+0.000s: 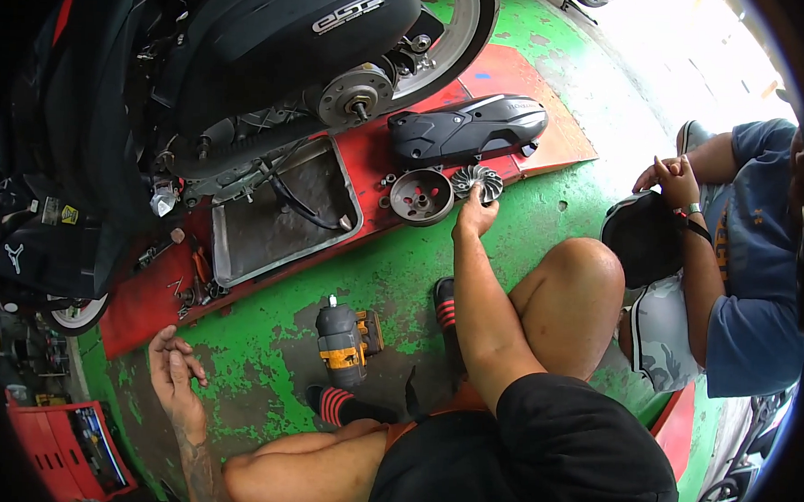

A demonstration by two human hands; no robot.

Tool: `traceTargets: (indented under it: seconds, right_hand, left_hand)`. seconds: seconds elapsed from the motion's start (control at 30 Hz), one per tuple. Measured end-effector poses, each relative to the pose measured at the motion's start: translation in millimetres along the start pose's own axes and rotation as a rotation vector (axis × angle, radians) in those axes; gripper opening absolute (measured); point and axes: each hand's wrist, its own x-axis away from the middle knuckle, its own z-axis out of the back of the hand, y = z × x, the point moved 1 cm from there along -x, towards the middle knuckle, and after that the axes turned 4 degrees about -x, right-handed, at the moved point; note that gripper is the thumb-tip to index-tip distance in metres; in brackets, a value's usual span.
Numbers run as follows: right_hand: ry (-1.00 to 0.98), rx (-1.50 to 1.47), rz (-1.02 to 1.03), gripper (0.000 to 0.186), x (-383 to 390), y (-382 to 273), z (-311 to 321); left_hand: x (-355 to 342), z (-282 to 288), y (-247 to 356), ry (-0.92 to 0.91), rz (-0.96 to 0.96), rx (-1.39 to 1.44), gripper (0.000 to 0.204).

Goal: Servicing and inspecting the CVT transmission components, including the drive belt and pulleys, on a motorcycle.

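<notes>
My right hand (475, 218) reaches to the red platform and grips the near edge of a round silver finned fan plate (482, 177), thumb on top; the fingers beneath are hidden. Left of the plate, very close to it, sits a round metal clutch bell (406, 208) with holes in its face. A black engine side cover (461, 132) lies just behind them. Several small nuts or rollers (386, 182) rest beside the bell. My left hand (178, 374) hovers near the platform's front left, fingers apart and slightly curled, with nothing in it.
A dark scooter (276, 57) with its side drive opened stands on the red platform (393, 242). Under it is a metal tray (286, 246) with a hose. An impact wrench (340, 342) stands on the green floor. Hand tools (199, 282) lie left. A seated person (743, 248) is at right.
</notes>
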Motion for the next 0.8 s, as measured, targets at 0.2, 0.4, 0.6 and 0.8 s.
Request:
traceTargets:
  seconds: [0.2, 0.4, 0.6, 0.8]
  right_hand:
    - [0.085, 0.136, -0.106, 0.068, 13, -9, -5]
    - [0.324, -0.260, 0.332, 0.033, -19, -37, 1]
    - [-0.412, -0.099, 0.678, 0.011, 48, -122, -33]
    - [-1.039, 0.554, 0.936, 0.018, 27, -78, -92]
  left_hand:
    - [-5, -11, 1, -0.026, 0.011, -0.002, 0.036]
    - [-11, -19, -1, -0.068, -0.037, -0.006, 0.036]
    - [-2, -3, -1, -0.026, -0.009, -0.048, 0.037]
    - [-7, -17, 10, -0.054, -0.003, -0.083, 0.038]
